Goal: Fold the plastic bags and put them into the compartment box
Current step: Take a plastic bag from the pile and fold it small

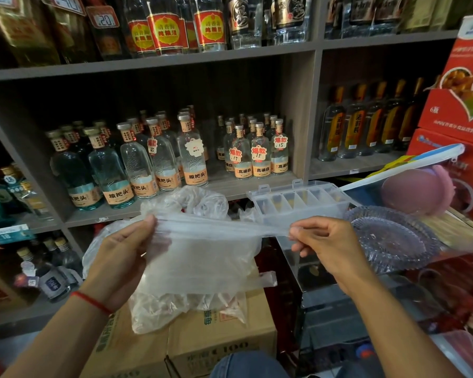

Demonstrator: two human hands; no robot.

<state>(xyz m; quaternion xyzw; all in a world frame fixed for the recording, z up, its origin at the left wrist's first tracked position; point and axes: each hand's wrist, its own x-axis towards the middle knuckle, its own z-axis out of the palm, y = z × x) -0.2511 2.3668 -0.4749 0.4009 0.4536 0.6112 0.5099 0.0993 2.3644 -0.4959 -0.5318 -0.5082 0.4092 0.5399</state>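
Folding step underway: left hand (pixel 126 257) and right hand (pixel 321 242) each pinch an end of a clear plastic bag (pixel 202 257) stretched taut mid-air before the open compartment box (pixel 298 203) on the table, next likely folding ends together.

Shop, liquor section. Grey shelves (pixel 159 60) beyond the hands (pixel 123 257) packed with rows of bottles (pixel 137 165), handwritten price tags (pixel 258 154) on their necks. Red gift boxes (pixel 453 115) stacked to the right, cartons (pixel 219 336) below.
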